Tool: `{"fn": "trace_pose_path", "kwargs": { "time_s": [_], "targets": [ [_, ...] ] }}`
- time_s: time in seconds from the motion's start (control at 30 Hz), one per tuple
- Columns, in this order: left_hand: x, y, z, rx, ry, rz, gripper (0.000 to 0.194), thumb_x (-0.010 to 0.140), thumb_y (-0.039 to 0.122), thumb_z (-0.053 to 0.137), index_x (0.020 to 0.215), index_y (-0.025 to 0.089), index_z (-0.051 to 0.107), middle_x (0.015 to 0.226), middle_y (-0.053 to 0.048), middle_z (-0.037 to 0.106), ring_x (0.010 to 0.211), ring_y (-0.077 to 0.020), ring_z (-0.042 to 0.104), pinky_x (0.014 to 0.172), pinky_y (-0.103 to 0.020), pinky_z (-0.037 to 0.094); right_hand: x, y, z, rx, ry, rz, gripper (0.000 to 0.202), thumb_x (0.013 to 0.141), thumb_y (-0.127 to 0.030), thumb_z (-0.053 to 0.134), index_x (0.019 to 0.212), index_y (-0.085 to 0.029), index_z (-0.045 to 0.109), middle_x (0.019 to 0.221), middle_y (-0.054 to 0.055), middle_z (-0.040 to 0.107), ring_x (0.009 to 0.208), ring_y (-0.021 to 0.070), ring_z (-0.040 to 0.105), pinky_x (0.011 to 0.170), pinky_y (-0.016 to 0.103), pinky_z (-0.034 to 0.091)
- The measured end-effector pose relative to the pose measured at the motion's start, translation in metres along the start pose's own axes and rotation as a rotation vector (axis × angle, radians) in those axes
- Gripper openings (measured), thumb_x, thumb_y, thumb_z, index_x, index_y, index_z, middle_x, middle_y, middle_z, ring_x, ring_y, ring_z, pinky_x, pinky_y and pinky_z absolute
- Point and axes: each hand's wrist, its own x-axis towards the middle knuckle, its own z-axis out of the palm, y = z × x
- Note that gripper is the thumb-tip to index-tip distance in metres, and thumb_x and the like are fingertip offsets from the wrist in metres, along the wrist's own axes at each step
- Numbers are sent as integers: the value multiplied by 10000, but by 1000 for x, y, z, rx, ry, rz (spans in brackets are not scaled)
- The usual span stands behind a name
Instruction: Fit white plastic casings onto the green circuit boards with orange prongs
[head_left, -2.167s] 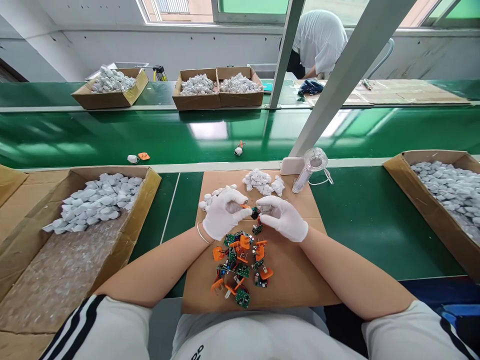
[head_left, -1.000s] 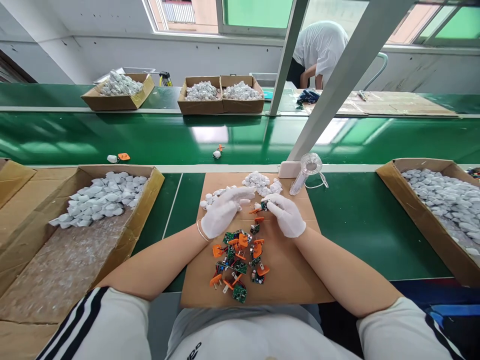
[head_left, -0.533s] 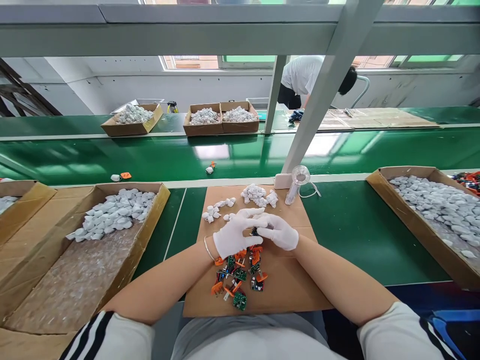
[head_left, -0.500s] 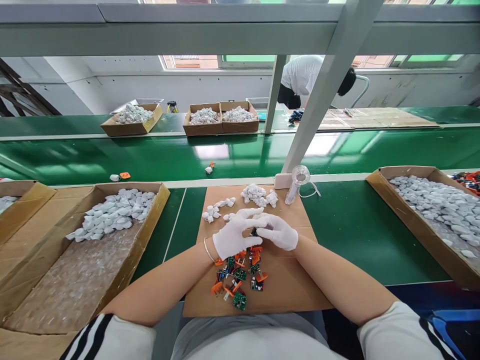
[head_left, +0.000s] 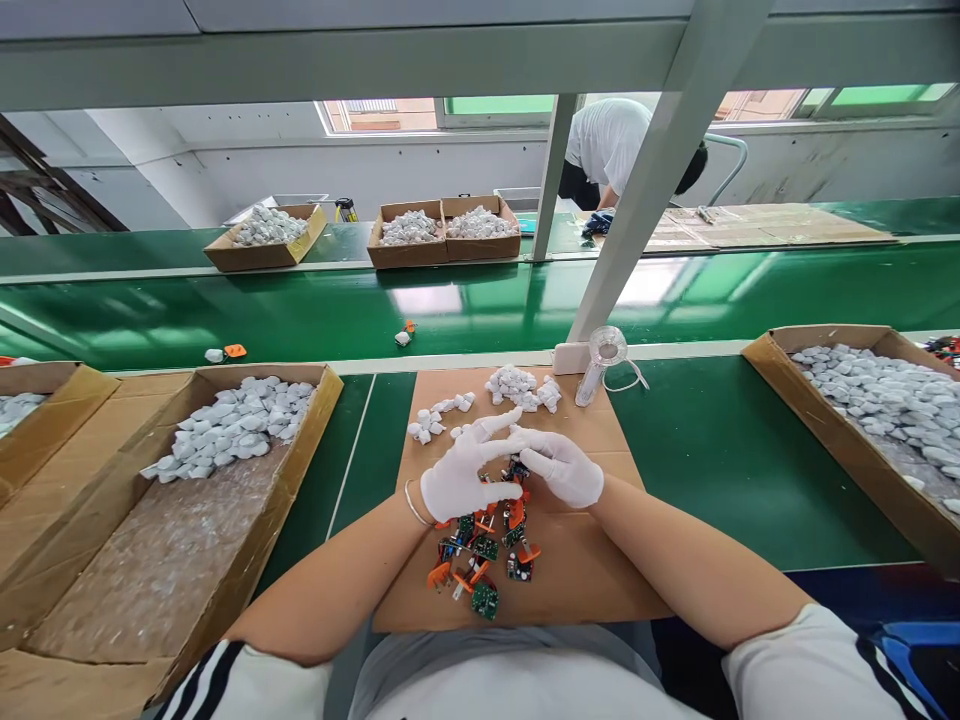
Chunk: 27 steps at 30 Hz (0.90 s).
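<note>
On the cardboard sheet (head_left: 585, 570), two gloved hands pinch one circuit board (head_left: 514, 468).

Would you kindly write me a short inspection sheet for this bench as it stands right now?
Surface: green bench with a cardboard mat at the centre.
Job's things: a small circuit board part sits between both hands; a pile of green boards with orange plug pieces lies just below them.
Clutter: white housings in small heaps on the mat; a small fan at its far edge.
Hands: left hand and right hand, white-gloved, fingers closed on the part.
Cables: white cord at the fan.
Surroundings: left box and right box of white housings; conveyor belt; another person bent over beyond it.
</note>
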Motion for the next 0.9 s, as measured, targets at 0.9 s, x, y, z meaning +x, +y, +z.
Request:
{"fn": "trace_pose_path", "kwargs": {
  "time_s": [0.9],
  "targets": [
    [28, 48, 12, -159, -160, 0, 357, 590, 371, 843, 895, 204, 759, 1579, -64, 99, 1417, -379, 219, 1151, -511, 269, -7, -5, 4, -726, 660, -308, 80, 740, -191, 632, 757, -248, 579, 808, 48, 591, 775, 209, 555, 743, 401, 461]
  ]
}}
